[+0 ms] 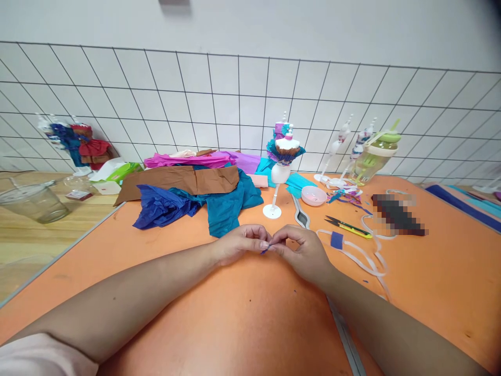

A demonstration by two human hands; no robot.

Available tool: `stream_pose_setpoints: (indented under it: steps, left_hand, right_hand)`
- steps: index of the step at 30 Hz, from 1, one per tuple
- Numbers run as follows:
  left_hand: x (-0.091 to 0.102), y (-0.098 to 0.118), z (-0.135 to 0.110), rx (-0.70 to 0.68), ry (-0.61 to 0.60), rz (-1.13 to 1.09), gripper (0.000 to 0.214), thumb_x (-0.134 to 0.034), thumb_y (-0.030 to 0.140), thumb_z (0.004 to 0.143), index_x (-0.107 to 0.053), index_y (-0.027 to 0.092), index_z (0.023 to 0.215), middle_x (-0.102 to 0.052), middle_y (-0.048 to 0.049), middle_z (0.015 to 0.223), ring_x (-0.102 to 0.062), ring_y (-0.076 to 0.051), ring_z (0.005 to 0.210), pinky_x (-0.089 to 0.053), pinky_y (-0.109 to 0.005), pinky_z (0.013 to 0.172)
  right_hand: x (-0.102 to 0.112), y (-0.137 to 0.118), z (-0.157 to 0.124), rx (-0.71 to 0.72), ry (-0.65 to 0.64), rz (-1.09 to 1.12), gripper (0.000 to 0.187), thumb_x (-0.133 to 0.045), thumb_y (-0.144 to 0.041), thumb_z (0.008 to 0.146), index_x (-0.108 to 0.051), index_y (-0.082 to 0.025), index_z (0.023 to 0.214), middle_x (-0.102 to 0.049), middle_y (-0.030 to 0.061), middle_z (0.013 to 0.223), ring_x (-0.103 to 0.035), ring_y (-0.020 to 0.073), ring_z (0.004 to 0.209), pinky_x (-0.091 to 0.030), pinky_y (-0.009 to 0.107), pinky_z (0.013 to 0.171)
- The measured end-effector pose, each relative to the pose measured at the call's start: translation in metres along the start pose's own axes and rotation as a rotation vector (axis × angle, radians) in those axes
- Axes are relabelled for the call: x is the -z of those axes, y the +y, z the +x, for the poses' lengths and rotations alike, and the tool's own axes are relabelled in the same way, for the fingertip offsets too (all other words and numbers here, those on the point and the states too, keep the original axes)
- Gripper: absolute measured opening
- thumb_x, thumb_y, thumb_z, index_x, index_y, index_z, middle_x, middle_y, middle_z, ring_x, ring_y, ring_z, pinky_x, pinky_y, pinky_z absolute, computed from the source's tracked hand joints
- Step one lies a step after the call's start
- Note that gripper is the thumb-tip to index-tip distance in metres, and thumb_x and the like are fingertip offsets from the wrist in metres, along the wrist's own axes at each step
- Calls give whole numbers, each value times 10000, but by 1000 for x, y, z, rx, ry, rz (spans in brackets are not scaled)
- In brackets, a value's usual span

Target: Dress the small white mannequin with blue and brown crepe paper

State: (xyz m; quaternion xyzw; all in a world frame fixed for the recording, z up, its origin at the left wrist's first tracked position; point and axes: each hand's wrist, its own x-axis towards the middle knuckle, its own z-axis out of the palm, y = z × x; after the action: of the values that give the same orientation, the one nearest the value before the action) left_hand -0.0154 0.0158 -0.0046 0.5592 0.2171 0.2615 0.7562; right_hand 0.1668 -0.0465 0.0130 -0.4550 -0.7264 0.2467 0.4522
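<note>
My left hand (246,244) and my right hand (300,249) meet over the orange table, fingertips pinched together. Between them is a small twisted piece of dark blue paper (265,250), mostly covered by the fingers. Just beyond stands a small mannequin (281,174) on a white base, dressed in brown, teal and purple paper. Close to my right hand lie yellow-handled thread snips (354,228), a dark blue paper square (336,240) and a loop of white ribbon (368,265).
Crumpled blue tissue paper (164,208), teal paper (225,211) and a folded brown sheet (188,180) lie at the back left. A pink dish (313,195) holds something pale. A green-lidded bottle (378,156) stands back right; a glass jug (35,203) is far left.
</note>
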Motion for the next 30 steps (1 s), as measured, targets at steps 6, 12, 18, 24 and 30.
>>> stream_pose_setpoints:
  steps: [6,12,18,24,30]
  left_hand:
    - [0,0,2,-41,114,-117,289,-796,359,640,-622,152,744,-613,-22,740,-545,-152,736,-388,-278,708]
    - [-4,10,-2,-235,265,508,208,-717,360,769,-716,154,793,-662,-55,849,-591,-185,858,-424,-302,821]
    - [-8,10,-3,-337,315,748,190,-649,316,839,-682,157,740,-657,-39,801,-599,-163,805,-428,-276,776]
    - [-3,6,-1,-292,255,555,271,-613,395,860,-658,142,773,-602,-36,818,-561,-151,785,-429,-269,755]
    - [-7,5,-4,-193,106,373,330,-618,467,857,-656,139,837,-584,-30,841,-541,-144,792,-423,-262,759]
  right_hand:
    - [0,-3,2,-89,-8,39,23,-659,-208,782,-677,-200,768,-666,-8,720,-595,130,681,-473,250,663]
    - [-4,4,4,-326,55,189,124,-680,-309,751,-691,-188,773,-689,16,733,-606,144,670,-475,263,626]
    - [-6,8,4,-412,64,256,196,-702,-356,720,-721,-176,795,-711,35,746,-607,147,647,-479,277,617]
    - [-1,8,5,-431,5,322,268,-686,-375,744,-738,-180,920,-706,40,780,-585,133,616,-493,280,595]
    - [4,1,5,-388,10,321,215,-729,-374,716,-660,-175,759,-632,8,687,-562,124,572,-506,267,532]
